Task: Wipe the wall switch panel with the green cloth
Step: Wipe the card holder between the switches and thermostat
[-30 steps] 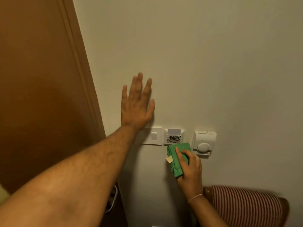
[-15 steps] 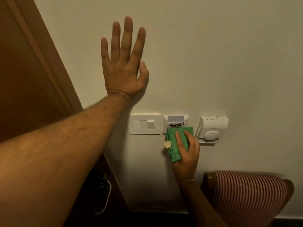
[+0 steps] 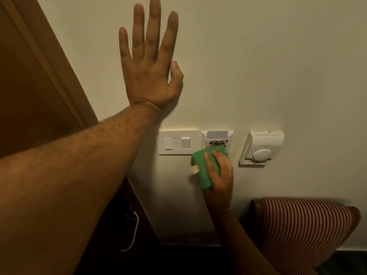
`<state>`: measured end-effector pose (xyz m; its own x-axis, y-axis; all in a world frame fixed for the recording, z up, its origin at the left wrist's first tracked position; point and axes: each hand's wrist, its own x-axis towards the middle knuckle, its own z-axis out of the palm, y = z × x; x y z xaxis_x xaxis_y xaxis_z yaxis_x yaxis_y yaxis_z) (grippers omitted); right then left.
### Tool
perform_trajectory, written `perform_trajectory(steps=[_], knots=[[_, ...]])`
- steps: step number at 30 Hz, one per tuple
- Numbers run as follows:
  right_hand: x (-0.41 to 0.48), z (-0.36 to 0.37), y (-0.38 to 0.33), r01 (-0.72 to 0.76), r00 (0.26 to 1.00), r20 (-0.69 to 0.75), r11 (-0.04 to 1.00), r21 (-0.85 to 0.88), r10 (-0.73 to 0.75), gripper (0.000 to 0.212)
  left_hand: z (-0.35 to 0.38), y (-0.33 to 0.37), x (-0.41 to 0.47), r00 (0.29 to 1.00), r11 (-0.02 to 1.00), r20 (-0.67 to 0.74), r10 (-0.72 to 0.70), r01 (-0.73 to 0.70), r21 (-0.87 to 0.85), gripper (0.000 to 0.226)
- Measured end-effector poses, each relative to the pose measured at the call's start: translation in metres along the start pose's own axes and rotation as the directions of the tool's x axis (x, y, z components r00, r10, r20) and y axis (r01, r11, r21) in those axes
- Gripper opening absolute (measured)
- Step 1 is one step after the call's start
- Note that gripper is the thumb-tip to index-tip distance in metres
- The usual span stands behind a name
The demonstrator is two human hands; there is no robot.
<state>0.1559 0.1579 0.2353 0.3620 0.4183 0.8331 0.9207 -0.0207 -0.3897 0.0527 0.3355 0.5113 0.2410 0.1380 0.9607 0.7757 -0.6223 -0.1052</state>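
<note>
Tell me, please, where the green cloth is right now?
In the head view, the green cloth is under the right hand, pressed against the wall at the card-slot panel's lower edge, left of the thermostat.

My right hand (image 3: 218, 175) covers most of the green cloth (image 3: 200, 167), and the cloth hides the lower edge of the card-slot panel (image 3: 217, 140) just above it. I cannot read the black scribble (image 3: 217, 144) on that panel. Above my left hand (image 3: 149, 62), the frame cuts off the middle fingertip. Right of my right hand, the thermostat (image 3: 262, 147) lettering is too small to read, and the striped chair (image 3: 305, 233) runs off the bottom edge.
</note>
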Motion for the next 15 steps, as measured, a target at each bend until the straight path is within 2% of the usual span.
perform_trajectory(steps=[2, 4, 5, 8, 11, 13, 15], knots=[[0.001, -0.004, 0.006, -0.099, 0.993, -0.071, 0.995, -0.007, 0.099, 0.061, 0.0, -0.001, 0.0, 1.0, 1.0, 0.001, -0.001, 0.001, 0.005, 0.077], [0.001, 0.0, -0.001, -0.158, 0.984, -0.083, 0.987, -0.008, 0.157, 0.073, 0.0, -0.001, 0.001, 1.0, 1.0, -0.009, 0.002, -0.001, 0.011, 0.075], [0.002, 0.003, -0.007, -0.152, 0.986, -0.075, 0.988, 0.003, 0.152, 0.074, 0.0, 0.0, 0.001, 1.0, 1.0, -0.01, 0.0, 0.0, 0.016, 0.073], [0.01, 0.013, -0.029, -0.036, 0.998, -0.042, 0.998, 0.06, 0.038, 0.049, -0.001, -0.001, 0.001, 1.0, 1.0, -0.008, 0.005, -0.005, 0.012, 0.072], [0.013, 0.006, -0.022, 0.042, 0.999, -0.029, 0.996, 0.078, -0.04, 0.051, -0.004, 0.0, 0.002, 1.0, 1.0, -0.004, 0.003, -0.003, 0.009, 0.071], [0.013, -0.004, -0.005, -0.022, 0.996, -0.091, 1.0, 0.017, 0.024, 0.057, -0.005, 0.001, 0.001, 1.0, 1.0, 0.003, 0.001, -0.001, 0.008, 0.07], [0.015, -0.011, 0.006, -0.153, 0.975, -0.161, 0.988, 0.009, 0.152, 0.06, -0.005, 0.001, 0.0, 1.0, 1.0, 0.001, 0.006, -0.006, 0.015, 0.069]])
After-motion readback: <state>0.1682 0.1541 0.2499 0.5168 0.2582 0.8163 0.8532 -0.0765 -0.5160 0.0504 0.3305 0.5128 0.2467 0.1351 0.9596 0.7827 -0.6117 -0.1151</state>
